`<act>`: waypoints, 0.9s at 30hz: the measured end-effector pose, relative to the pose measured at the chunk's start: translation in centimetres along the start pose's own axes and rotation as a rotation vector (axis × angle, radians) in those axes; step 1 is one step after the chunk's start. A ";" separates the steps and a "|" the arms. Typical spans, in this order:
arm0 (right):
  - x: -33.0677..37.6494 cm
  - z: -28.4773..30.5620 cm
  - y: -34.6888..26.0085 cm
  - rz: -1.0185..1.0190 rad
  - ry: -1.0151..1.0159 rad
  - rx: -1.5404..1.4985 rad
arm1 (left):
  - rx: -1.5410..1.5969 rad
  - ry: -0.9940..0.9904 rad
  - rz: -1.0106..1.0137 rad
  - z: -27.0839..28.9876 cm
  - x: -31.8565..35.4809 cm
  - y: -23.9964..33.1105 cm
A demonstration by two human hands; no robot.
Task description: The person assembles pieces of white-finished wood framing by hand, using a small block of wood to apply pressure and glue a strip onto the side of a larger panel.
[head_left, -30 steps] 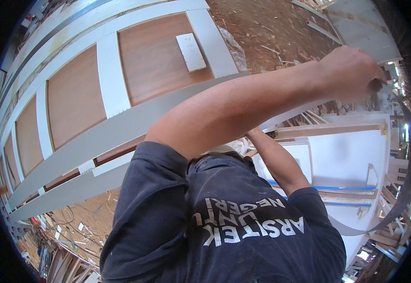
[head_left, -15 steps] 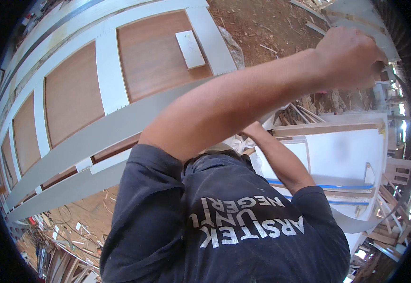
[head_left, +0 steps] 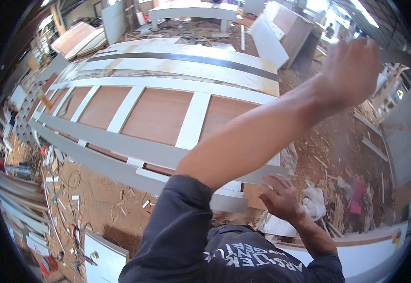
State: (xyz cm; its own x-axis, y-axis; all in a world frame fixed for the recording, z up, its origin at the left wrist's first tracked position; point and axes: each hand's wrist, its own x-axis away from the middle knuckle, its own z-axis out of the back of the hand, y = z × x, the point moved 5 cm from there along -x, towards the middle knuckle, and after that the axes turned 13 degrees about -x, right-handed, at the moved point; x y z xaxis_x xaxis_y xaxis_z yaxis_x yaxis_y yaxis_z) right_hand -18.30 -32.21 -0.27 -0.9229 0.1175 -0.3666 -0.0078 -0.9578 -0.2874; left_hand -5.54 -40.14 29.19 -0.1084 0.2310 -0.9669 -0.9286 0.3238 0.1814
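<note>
Left hand [head_left: 351, 73]: raised, upper right, fingers clenched on a grey strip [head_left: 397, 56]. Right hand [head_left: 283, 195]: fingers loosely spread, holding nothing, near the end of a long grey board [head_left: 120, 141] along the white-framed panel [head_left: 157, 115]; contact unclear.

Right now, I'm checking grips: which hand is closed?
The left hand, raised at the picture's upper right in a fist; the right hand, lower down, is loosely open.

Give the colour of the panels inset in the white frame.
Panels: reddish brown. Shows best in the head view.
</note>
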 end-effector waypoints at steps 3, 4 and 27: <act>-0.8 5.0 -0.7 0.130 0.299 -0.037 | -0.130 -0.197 -0.031 5.3 -0.9 0.4; 0.7 7.1 -0.7 0.147 0.328 -0.078 | -0.187 -0.270 -0.055 6.8 -0.7 2.5; -17.0 -1.7 -15.5 0.841 0.533 -2.104 | -0.864 -0.487 0.573 62.0 30.8 -2.3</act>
State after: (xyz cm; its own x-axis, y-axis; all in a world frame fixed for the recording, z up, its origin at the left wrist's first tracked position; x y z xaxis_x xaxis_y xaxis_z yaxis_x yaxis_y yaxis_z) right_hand -1.81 -18.87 8.90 -0.3618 0.3523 -0.8631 0.7683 0.6371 -0.0620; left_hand 15.25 23.07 10.08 -0.6203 0.5328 -0.5756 -0.7409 -0.6388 0.2072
